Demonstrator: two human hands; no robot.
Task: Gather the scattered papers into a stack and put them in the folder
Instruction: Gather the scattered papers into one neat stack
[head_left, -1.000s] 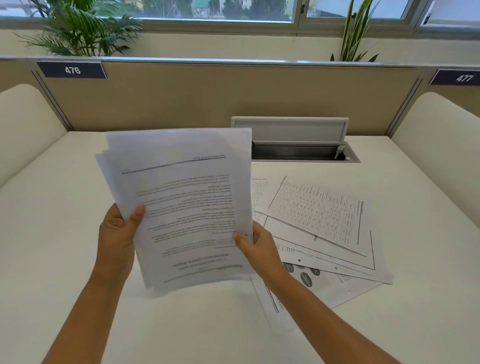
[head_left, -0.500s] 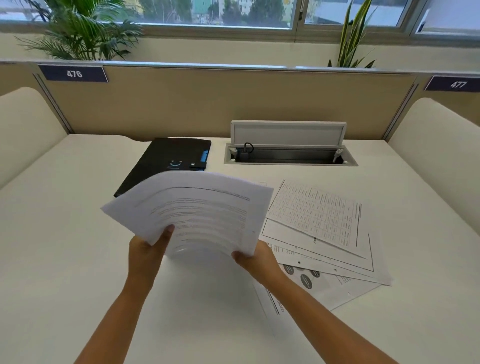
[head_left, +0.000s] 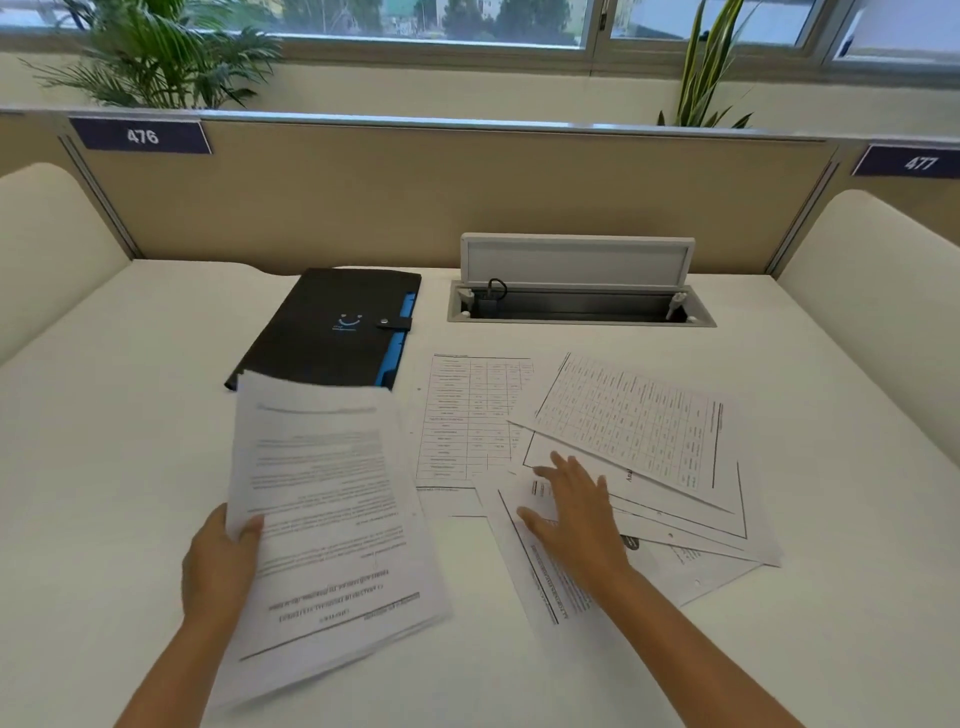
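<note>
Papers (head_left: 332, 499) that both hands held half a second ago now hang from the left hand (head_left: 218, 566) alone, pinched at their left edge. Right hand (head_left: 576, 514) has let go and lies spread on the loose sheets (head_left: 623, 431); the folder (head_left: 332, 322) sits closed behind.

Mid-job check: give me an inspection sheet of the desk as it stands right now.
Surface: white desk, bare at left.
Job's things: held paper stack; loose sheets overlapping at right; black folder shut, snap strap fastened.
Clutter: nothing seen.
Hands: left hand grips the stack's edge; right hand open, flat on the loose sheets.
Cables: black cable in the open cable tray.
Surroundings: beige divider, labels 476 and 477, plants, window.
</note>
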